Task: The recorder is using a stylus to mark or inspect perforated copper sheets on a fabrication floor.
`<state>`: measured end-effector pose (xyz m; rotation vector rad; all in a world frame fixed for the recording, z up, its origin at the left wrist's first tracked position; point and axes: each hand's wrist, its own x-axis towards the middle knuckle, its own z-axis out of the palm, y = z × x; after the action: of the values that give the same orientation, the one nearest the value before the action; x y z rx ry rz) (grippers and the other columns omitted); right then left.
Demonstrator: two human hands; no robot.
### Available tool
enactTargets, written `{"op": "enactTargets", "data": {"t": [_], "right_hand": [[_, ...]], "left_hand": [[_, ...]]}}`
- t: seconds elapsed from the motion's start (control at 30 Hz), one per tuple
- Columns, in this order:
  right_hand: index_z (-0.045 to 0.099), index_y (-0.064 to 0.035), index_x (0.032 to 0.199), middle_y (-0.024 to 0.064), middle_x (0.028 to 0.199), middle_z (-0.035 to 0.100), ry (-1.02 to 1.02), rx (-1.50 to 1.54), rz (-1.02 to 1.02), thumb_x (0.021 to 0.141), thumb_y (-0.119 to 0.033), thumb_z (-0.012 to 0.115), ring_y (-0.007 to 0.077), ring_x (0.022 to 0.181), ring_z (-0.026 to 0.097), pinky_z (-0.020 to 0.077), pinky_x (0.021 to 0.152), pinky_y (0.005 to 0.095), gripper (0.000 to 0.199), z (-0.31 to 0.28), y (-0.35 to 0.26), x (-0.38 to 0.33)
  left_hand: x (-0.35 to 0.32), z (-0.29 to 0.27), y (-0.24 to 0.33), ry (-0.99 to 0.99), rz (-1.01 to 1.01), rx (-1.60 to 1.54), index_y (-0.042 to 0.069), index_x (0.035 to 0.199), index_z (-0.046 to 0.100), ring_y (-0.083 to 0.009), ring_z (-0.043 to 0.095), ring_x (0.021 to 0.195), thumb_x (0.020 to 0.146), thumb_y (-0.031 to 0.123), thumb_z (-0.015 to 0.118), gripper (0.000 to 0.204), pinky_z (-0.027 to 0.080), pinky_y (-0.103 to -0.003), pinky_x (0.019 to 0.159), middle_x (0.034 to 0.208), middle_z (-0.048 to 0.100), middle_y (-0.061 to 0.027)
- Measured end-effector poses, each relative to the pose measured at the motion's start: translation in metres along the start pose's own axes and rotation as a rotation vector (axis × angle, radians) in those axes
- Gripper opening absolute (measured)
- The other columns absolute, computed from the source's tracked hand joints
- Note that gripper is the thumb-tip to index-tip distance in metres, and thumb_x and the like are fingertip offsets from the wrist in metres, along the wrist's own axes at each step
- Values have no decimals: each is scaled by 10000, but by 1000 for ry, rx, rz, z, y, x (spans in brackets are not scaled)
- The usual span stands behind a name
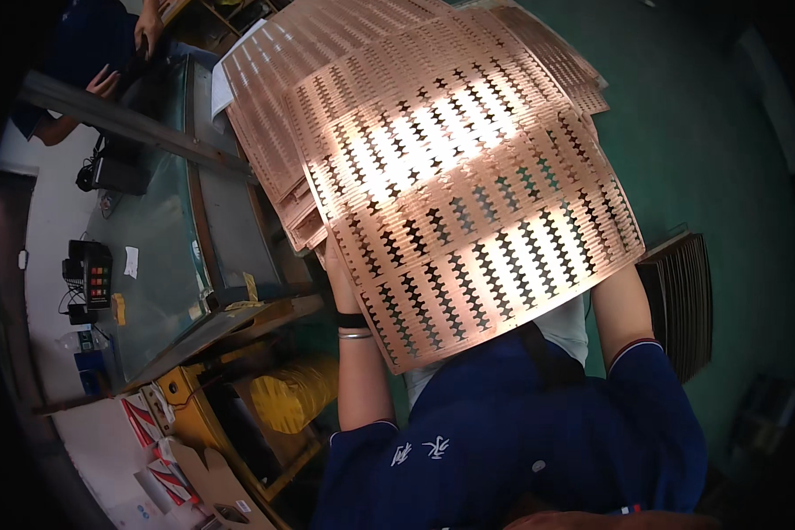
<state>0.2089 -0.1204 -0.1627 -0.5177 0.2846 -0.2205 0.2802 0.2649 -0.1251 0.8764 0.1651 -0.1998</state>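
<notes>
A large copper-coloured perforated sheet (450,274), with rows of scalloped cut-outs, is raised and tilted in front of my body. Its surface bows slightly and catches bright light. My left hand (332,258) is at its left edge, mostly covered by the sheet; a black band and a silver bracelet circle that wrist. From the right, my right forearm (623,309) reaches under the near right corner, where the hand is out of sight. Both hands appear to hold the sheet, though their fingers are hidden. Beyond it lie stacked similar sheets (261,132).
To the left stands a glass-topped table (150,291) with a metal bar across it. Below it is a yellow metal frame (185,389) beside a yellow roll (296,393). A stack of dark-edged sheets (685,305) stands at right. Another person's hand (148,31) shows upper left.
</notes>
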Motion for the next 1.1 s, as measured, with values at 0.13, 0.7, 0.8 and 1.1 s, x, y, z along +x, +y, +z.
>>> {"op": "enactTargets", "data": {"t": [0.13,0.7,0.8,1.1], "right_hand": [[393,-57,1246,143,1313,429,22,-13,-4,944,-278,421,231,1081,529,428,963,358,376,-2,0,-2],[375,-55,1265,149,1300,443,70,42,-51,949,-283,410,241,1091,527,434,956,362,390,1,1,-2],[372,-55,1268,150,1297,446,78,44,-66,950,-283,408,243,1093,526,435,954,363,393,0,4,-1],[363,-55,1277,153,1291,453,108,23,-117,952,-285,402,247,1098,525,438,951,365,400,-21,-28,-34]], "left_hand": [[-11,-2,-5,68,-71,-7,3,1182,462,-136,626,793,968,237,373,329,550,-224,611,994,598,-81],[-75,10,15,-150,-117,3,27,1372,224,-217,486,1137,902,132,513,562,433,-339,928,1290,436,-131],[-74,11,15,-116,-109,1,33,1368,231,-214,505,1113,907,124,501,542,451,-338,915,1274,447,-131],[-75,7,9,-121,-104,-91,65,1409,168,-224,483,1153,922,76,442,559,450,-349,927,1334,399,-143]]}}
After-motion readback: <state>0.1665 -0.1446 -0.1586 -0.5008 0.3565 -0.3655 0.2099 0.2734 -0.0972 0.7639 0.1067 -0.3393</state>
